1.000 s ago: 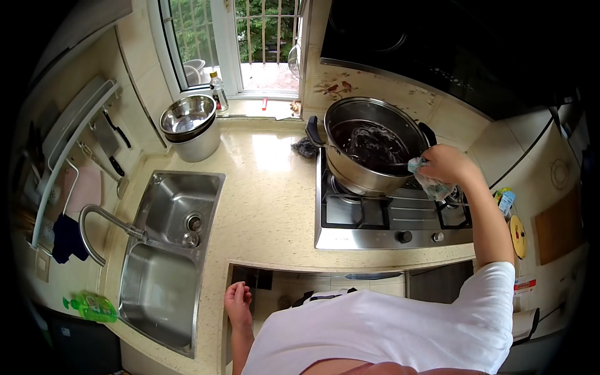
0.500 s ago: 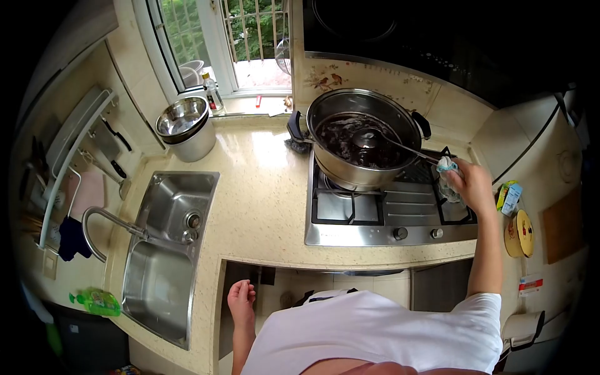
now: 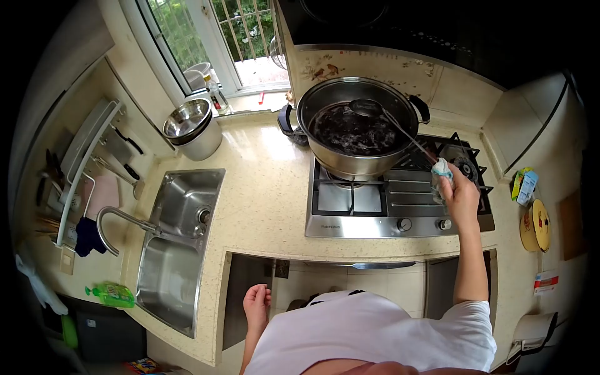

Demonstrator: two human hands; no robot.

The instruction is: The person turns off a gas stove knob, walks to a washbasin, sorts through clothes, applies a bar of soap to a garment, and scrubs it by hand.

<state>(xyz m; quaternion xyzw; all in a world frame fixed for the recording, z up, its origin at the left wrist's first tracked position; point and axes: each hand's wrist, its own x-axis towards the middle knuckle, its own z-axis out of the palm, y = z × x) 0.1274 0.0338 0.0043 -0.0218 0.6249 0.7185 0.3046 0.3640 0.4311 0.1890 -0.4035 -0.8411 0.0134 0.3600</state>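
Observation:
My right hand [image 3: 461, 192] is closed around the handle end of a long metal ladle [image 3: 407, 135], with a crumpled white and blue cloth [image 3: 441, 170] bunched in the grip. The ladle's round bowl sits at the far side of the dark liquid [image 3: 350, 134], inside a large steel pot [image 3: 353, 165] with black side handles. Beneath the pot is the gas stove [image 3: 362, 226]; I cannot see whether a flame burns. My left hand [image 3: 257, 305] hangs by my waist in front of the counter, fingers curled in, with nothing visible in it.
Left of the stove runs the speckled counter [image 3: 262, 187] with a double sink [image 3: 169, 269] and curved faucet [image 3: 109, 228]. Stacked metal bowls [image 3: 190, 122] stand below the window. Green soap bottle [image 3: 112, 294] lies by the sink. A yellow tin [image 3: 530, 226] stands at right.
The ladle bowl has moved from the middle of the liquid toward the pot's far side. My right hand has shifted left and slightly down, and the view has tilted a little. My left hand stays curled.

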